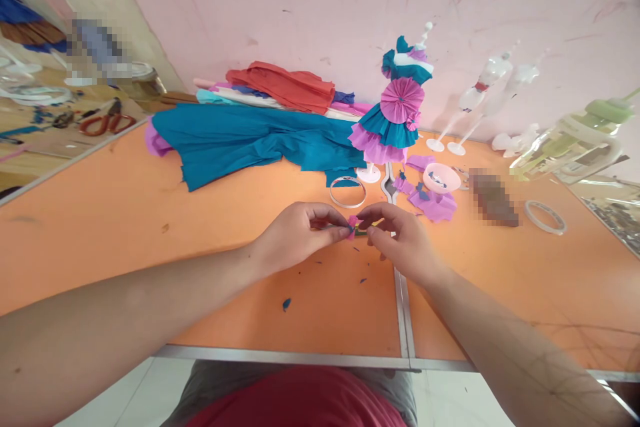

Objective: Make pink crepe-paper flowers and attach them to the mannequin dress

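My left hand (310, 230) pinches a small pink and blue paper piece (353, 228) between thumb and fingertips, low over the orange table. Close on its right, my right hand (395, 233) has its fingers curled, with the fingertips near the same piece; a small yellow and green item (367, 229) shows beside them, and I cannot make out exactly what the fingers hold. Just beyond the hands lies a white ring (348, 192). Behind it a doll figure in a teal and pink crepe paper dress (390, 120) stands upright on a white base.
Teal crepe paper (250, 140) spreads over the back left, below folded red paper (285, 87). A pink bowl (441, 178), purple scraps (435, 205), a white roll (546, 217) and a bottle (580, 140) are at right. Orange-handled pliers (107, 123) lie far left.
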Demonstrator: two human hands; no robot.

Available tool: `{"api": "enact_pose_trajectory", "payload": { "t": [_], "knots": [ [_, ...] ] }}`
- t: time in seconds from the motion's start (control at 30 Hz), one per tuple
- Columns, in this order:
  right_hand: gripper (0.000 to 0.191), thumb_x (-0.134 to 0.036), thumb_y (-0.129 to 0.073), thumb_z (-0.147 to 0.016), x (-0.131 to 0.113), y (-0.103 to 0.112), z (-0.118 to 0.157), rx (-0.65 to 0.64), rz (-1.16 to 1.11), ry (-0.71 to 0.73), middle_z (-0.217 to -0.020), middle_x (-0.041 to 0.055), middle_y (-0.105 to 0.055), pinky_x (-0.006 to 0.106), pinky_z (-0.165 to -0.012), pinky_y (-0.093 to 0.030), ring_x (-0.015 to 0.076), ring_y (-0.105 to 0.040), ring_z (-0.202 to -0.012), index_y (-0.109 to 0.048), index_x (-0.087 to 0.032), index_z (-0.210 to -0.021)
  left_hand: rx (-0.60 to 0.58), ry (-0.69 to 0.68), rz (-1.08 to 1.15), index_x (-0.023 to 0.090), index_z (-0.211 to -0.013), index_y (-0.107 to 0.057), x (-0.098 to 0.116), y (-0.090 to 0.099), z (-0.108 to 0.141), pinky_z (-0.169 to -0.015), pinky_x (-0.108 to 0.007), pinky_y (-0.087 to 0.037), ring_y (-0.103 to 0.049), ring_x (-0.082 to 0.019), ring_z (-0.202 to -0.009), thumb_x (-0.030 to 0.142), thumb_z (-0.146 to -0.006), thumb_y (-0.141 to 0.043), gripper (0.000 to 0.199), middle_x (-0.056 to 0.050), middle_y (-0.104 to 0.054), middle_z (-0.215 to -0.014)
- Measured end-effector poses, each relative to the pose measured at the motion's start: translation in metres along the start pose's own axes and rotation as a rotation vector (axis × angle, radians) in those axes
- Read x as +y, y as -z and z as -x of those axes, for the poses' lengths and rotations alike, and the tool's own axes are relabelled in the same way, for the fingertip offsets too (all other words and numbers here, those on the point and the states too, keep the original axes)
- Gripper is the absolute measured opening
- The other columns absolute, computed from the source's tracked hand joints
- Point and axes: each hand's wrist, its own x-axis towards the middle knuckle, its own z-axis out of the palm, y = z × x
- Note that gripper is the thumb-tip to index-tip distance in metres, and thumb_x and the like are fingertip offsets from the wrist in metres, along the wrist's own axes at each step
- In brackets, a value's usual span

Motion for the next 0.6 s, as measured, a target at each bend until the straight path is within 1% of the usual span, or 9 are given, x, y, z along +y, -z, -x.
{"api": "enact_pose_trajectory", "payload": {
  "t": [0.07, 0.17, 0.27, 0.33, 0.4, 0.47, 0.53, 0.6],
  "knots": [
    [0.011, -0.025, -0.065, -0.083, 0.000, -0.002, 0.002, 0.081, 0.065, 0.086, -0.089, 0.0018, -0.071, 0.025, -0.051, -0.049, 0.0136, -0.065, -0.067, -0.066, -0.022, -0.094, 0.009, -0.002, 0.003, 0.018, -0.092, -0.079, 0.002, -0.001, 0.001, -0.094, -0.040, -0.053, -0.070, -0.029, -0.101, 0.050, -0.078, -0.078, 0.036, -0.009, -0.078, -0.100],
    [0.009, -0.028, -0.069, -0.083, 0.002, -0.004, 0.007, 0.169, 0.198, 0.284, -0.083, 0.0004, -0.067, 0.025, -0.052, -0.050, 0.0116, -0.060, -0.063, -0.063, -0.022, -0.086, 0.032, -0.009, 0.028, 0.018, -0.093, -0.079, 0.003, -0.002, 0.003, -0.094, -0.041, -0.053, -0.070, -0.029, -0.101, 0.049, -0.078, -0.078, 0.035, -0.009, -0.078, -0.102],
    [0.008, -0.029, -0.068, -0.087, 0.004, -0.005, 0.010, 0.171, 0.352, 0.472, -0.084, 0.0017, -0.068, 0.025, -0.054, -0.051, 0.0117, -0.061, -0.065, -0.069, -0.022, -0.092, 0.043, -0.018, 0.051, 0.018, -0.096, -0.078, 0.002, -0.003, 0.005, -0.093, -0.041, -0.054, -0.071, -0.028, -0.100, 0.049, -0.079, -0.077, 0.035, -0.009, -0.078, -0.105],
    [0.011, -0.028, -0.067, -0.090, 0.006, -0.005, 0.011, 0.188, 0.434, 0.536, -0.086, 0.0031, -0.071, 0.026, -0.055, -0.052, 0.0130, -0.064, -0.067, -0.071, -0.023, -0.098, 0.043, -0.036, 0.047, 0.018, -0.097, -0.078, 0.002, -0.003, 0.005, -0.094, -0.040, -0.054, -0.071, -0.028, -0.102, 0.048, -0.080, -0.076, 0.034, -0.009, -0.078, -0.105],
    [0.009, -0.025, -0.066, -0.091, 0.007, -0.005, 0.011, 0.207, 0.481, 0.570, -0.086, 0.0044, -0.073, 0.028, -0.057, -0.053, 0.0150, -0.067, -0.070, -0.072, -0.023, -0.098, 0.044, -0.058, 0.028, 0.019, -0.095, -0.078, 0.002, -0.004, 0.006, -0.095, -0.040, -0.054, -0.070, -0.028, -0.103, 0.047, -0.081, -0.076, 0.032, -0.008, -0.078, -0.104],
    [0.010, -0.023, -0.065, -0.091, 0.007, -0.006, 0.012, 0.212, 0.482, 0.573, -0.086, 0.0048, -0.074, 0.029, -0.057, -0.053, 0.0161, -0.068, -0.071, -0.073, -0.024, -0.097, 0.047, -0.076, 0.010, 0.019, -0.094, -0.079, 0.004, -0.004, 0.006, -0.096, -0.039, -0.053, -0.070, -0.028, -0.104, 0.047, -0.081, -0.075, 0.031, -0.008, -0.078, -0.104],
    [0.010, -0.021, -0.064, -0.090, 0.006, -0.007, 0.011, 0.206, 0.430, 0.536, -0.085, 0.0040, -0.074, 0.028, -0.057, -0.053, 0.0152, -0.067, -0.069, -0.072, -0.024, -0.096, 0.055, -0.087, -0.011, 0.019, -0.093, -0.079, 0.006, -0.004, 0.007, -0.094, -0.038, -0.054, -0.070, -0.028, -0.102, 0.047, -0.081, -0.075, 0.031, -0.007, -0.078, -0.102],
    [0.009, -0.020, -0.064, -0.088, 0.005, -0.008, 0.010, 0.198, 0.346, 0.459, -0.081, 0.0022, -0.072, 0.027, -0.056, -0.054, 0.0137, -0.066, -0.066, -0.072, -0.023, -0.092, 0.060, -0.092, -0.030, 0.019, -0.092, -0.078, 0.008, -0.005, 0.007, -0.093, -0.037, -0.054, -0.071, -0.027, -0.100, 0.047, -0.082, -0.075, 0.030, -0.007, -0.078, -0.099]
  ]
}}
